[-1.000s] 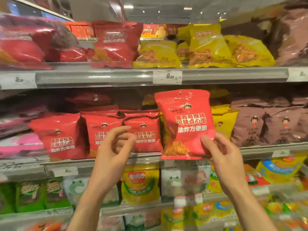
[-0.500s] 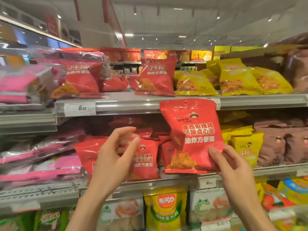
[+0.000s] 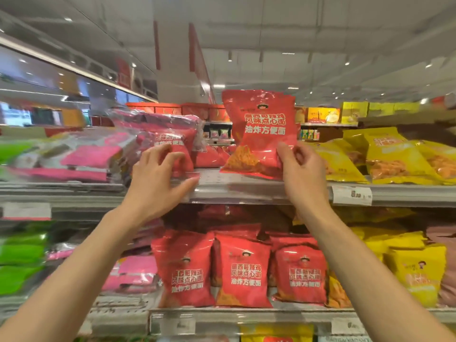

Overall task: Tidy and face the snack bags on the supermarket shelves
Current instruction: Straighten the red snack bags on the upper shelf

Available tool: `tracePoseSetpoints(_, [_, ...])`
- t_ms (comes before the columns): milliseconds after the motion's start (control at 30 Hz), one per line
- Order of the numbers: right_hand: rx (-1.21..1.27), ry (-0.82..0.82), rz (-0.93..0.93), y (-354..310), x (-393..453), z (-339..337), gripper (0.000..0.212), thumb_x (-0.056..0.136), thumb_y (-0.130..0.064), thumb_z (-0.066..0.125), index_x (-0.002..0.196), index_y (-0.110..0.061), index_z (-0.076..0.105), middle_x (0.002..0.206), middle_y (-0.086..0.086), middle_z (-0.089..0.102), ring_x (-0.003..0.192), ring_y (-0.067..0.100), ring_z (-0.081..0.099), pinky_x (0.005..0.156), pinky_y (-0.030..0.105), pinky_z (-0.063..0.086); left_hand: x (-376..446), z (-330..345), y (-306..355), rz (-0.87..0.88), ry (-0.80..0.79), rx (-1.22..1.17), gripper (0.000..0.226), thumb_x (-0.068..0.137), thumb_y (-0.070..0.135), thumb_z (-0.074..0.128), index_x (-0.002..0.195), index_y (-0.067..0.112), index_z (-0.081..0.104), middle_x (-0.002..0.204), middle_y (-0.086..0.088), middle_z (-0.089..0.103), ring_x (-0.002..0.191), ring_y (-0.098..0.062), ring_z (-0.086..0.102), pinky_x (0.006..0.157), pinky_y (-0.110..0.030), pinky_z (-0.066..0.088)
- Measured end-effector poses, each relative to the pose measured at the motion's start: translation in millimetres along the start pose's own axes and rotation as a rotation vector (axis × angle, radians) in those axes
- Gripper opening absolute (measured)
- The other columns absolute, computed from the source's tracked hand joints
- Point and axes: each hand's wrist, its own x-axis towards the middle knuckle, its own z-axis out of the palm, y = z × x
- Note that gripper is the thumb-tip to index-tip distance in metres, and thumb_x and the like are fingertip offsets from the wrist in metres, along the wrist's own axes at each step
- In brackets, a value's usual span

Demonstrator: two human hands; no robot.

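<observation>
Nearest, below both wrists, a grey metal lower shelf [image 3: 246,314] carries three red snack bags [image 3: 243,272] standing upright side by side, faces forward, with yellow bags [image 3: 417,267] to their right and pink packs [image 3: 133,272] to their left. At finger height runs the upper shelf [image 3: 246,191], its edge holding a white price tag [image 3: 351,195] right of the right hand [image 3: 303,174]. That hand pinches the lower right corner of one red bag [image 3: 261,134], thumb in front, fingers curled behind; the bag is upright, glossy, printed with white characters and orange noodles, its bottom edge at the shelf. The left hand [image 3: 158,183] has fingers spread and bent, fingertips against a red bag in clear wrap [image 3: 172,144]. Beyond the fingers lie more yellow bags [image 3: 385,159], then a white ceiling with spot lights
</observation>
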Motion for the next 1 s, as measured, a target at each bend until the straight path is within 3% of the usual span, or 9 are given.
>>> tracePoseSetpoints(67, [-0.051, -0.031, -0.012, -4, 16, 25, 0.015, 0.102, -0.040, 0.057, 0.090, -0.032, 0.060, 0.084, -0.018, 0.061, 0.068, -0.011, 0.056, 0.061, 0.006, 0.040, 2, 4, -6, -0.039, -0.018, -0.050, 0.086, 0.073, 0.077, 0.045, 0.137, 0.020, 0.059, 0.152, -0.012, 0.045, 0.142, -0.033, 0.035, 0.115, -0.056, 0.033])
tracePoseSetpoints(133, [-0.119, -0.086, -0.001, -4, 25, 47, 0.012, 0.104, -0.044, 0.052, 0.110, -0.035, 0.057, 0.098, -0.023, 0.059, 0.082, -0.012, 0.057, 0.069, 0.008, 0.040, 3, 7, -10, -0.054, -0.007, -0.090, 0.090, 0.073, 0.078, 0.046, 0.138, 0.018, 0.058, 0.152, -0.011, 0.045, 0.144, -0.031, 0.035, 0.117, -0.054, 0.031])
tracePoseSetpoints(300, [-0.430, -0.239, -0.061, 5, 26, 75, 0.031, 0.108, -0.040, 0.043, 0.133, -0.021, 0.041, 0.091, -0.009, 0.065, 0.083, 0.015, 0.067, 0.075, 0.041, 0.054, 3, 11, -14, -0.032, -0.002, -0.082, 0.081, 0.082, 0.067, 0.065, 0.143, 0.015, 0.053, 0.153, -0.009, 0.046, 0.144, -0.030, 0.036, 0.118, -0.052, 0.030])
tracePoseSetpoints(433, [-0.635, -0.255, -0.230, 12, 25, 68, 0.068, 0.103, -0.035, 0.054, 0.159, -0.026, 0.014, 0.126, 0.009, 0.059, 0.086, 0.021, 0.062, 0.068, 0.029, 0.044, 2, 15, -16, -0.009, 0.019, -0.076, 0.073, 0.086, 0.059, 0.069, 0.145, 0.020, 0.050, 0.156, -0.007, 0.041, 0.147, -0.027, 0.030, 0.120, -0.050, 0.025])
tracePoseSetpoints(500, [-0.757, -0.278, -0.275, 15, 25, 64, 0.065, 0.104, -0.038, 0.051, 0.160, -0.028, 0.020, 0.143, 0.014, 0.044, 0.107, 0.026, 0.062, 0.081, 0.034, 0.054, 1, 16, -15, 0.009, 0.025, -0.074, 0.070, 0.088, 0.061, 0.066, 0.145, 0.022, 0.049, 0.156, -0.007, 0.040, 0.147, -0.027, 0.028, 0.119, -0.050, 0.023])
tracePoseSetpoints(567, [-0.935, -0.295, -0.295, 18, 27, 60, 0.055, 0.106, -0.045, 0.044, 0.156, -0.024, 0.038, 0.164, 0.013, 0.025, 0.150, 0.035, 0.031, 0.120, 0.049, 0.029, 1, 16, -14, 0.017, 0.025, -0.059, 0.072, 0.086, 0.066, 0.057, 0.144, 0.024, 0.049, 0.155, -0.008, 0.039, 0.147, -0.028, 0.028, 0.120, -0.050, 0.021])
tracePoseSetpoints(600, [-0.964, -0.334, -0.281, 18, 29, 59, 0.055, 0.107, -0.048, 0.040, 0.156, -0.023, 0.040, 0.170, 0.011, 0.016, 0.157, 0.033, 0.015, 0.126, 0.050, 0.015, 1, 16, -14, 0.019, 0.022, -0.047, 0.074, 0.084, 0.068, 0.052, 0.144, 0.026, 0.050, 0.155, -0.007, 0.039, 0.147, -0.028, 0.028, 0.121, -0.051, 0.019])
tracePoseSetpoints(800, [-0.962, -0.636, -0.232, 10, 35, 58, 0.060, 0.108, -0.055, 0.023, 0.161, -0.027, 0.029, 0.165, 0.003, 0.038, 0.153, 0.024, 0.031, 0.126, 0.050, 0.020, 3, 15, -12, 0.027, 0.018, -0.068, 0.075, 0.081, 0.072, 0.047, 0.144, 0.032, 0.048, 0.156, -0.004, 0.037, 0.148, -0.023, 0.024, 0.117, -0.052, 0.022])
tracePoseSetpoints(1000, [-1.020, -0.761, -0.161, 6, 43, 58, 0.063, 0.107, -0.058, 0.016, 0.163, -0.029, 0.024, 0.170, 0.002, 0.027, 0.158, 0.023, 0.019, 0.128, 0.049, 0.012, 2, 13, -14, 0.015, -0.014, -0.090, 0.073, 0.083, 0.069, 0.051, 0.144, 0.030, 0.050, 0.158, -0.001, 0.037, 0.149, -0.021, 0.024, 0.117, -0.053, 0.023])
